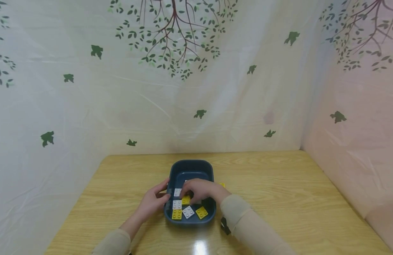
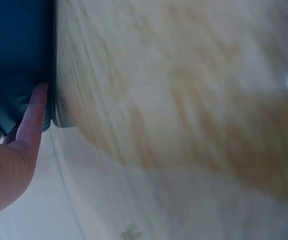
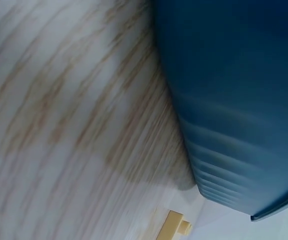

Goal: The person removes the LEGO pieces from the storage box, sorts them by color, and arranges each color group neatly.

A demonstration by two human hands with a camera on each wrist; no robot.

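Note:
A dark blue tray (image 1: 191, 163) sits on the table with several white and yellow toy bricks inside. My left hand (image 1: 153, 200) touches the tray's left side with straight fingers; in the left wrist view its thumb (image 2: 33, 112) lies along the outer wall. Reaching over the right rim, my right hand (image 1: 201, 189) pinches a yellow brick (image 1: 185, 200) between thumb and index finger, low inside the tray. Beside that brick are a white brick (image 1: 177, 204) and, nearer me, a yellow brick (image 1: 177, 214). A tilted white brick (image 1: 188, 212) and a yellow brick (image 1: 201, 212) lie at the near end.
Another yellow brick (image 1: 222, 184) lies on the table (image 1: 272, 184) just right of the tray, partly hidden by my right hand. A printed curtain (image 1: 196, 134) hangs along the far edge. A black object (image 1: 225, 226) shows beside my right sleeve.

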